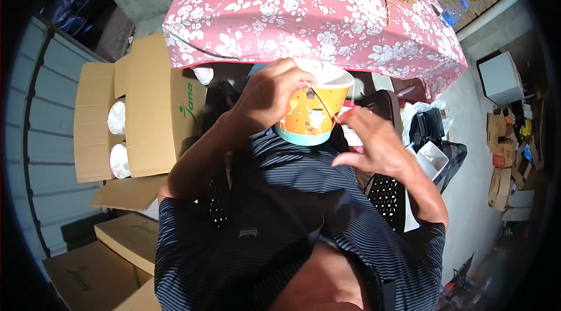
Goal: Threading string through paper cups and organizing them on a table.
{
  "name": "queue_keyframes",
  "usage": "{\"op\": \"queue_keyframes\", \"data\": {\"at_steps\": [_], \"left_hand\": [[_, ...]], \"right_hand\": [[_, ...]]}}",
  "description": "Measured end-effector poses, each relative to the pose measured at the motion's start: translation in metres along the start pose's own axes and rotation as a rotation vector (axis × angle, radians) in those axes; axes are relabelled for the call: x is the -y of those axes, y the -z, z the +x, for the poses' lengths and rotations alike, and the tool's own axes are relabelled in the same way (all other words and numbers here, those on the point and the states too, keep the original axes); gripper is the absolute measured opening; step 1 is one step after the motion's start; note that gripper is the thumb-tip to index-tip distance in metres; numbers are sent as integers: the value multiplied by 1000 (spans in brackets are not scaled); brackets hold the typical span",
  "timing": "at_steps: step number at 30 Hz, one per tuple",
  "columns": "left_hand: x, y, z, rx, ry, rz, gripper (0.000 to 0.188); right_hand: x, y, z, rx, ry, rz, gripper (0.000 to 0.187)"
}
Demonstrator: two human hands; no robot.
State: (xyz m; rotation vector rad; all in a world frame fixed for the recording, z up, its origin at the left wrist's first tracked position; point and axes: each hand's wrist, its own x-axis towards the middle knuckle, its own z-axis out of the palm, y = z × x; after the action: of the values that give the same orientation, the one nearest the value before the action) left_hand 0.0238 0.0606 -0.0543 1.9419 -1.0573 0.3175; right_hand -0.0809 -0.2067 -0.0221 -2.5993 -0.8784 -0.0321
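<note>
An orange bucket [312, 115] with a pale green base sits between the hands, just off the dark striped shirt [292, 176] and on the near side of the floral cloth [263, 16] — the left hand [270, 94] close against its far left side, the right hand [377, 143] at its near right. A thin cord [326, 105] slants across its face from far left to near right: the left fingertips seem pinched on its upper end, while the right fingers meet its lower end, thumb spread away — whether they grip it, I cannot tell.
</note>
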Motion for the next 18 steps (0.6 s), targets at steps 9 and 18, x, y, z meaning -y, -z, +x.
{"op": "queue_keyframes", "data": {"at_steps": [9, 18], "left_hand": [[30, 45, 20, -210, 515, -280, 21], [78, 152, 90, -498, 418, -496, 20]], "right_hand": [[-16, -16, 76, -160, 39, -219, 92], [-69, 52, 212, -474, 220, 325, 34]]}}
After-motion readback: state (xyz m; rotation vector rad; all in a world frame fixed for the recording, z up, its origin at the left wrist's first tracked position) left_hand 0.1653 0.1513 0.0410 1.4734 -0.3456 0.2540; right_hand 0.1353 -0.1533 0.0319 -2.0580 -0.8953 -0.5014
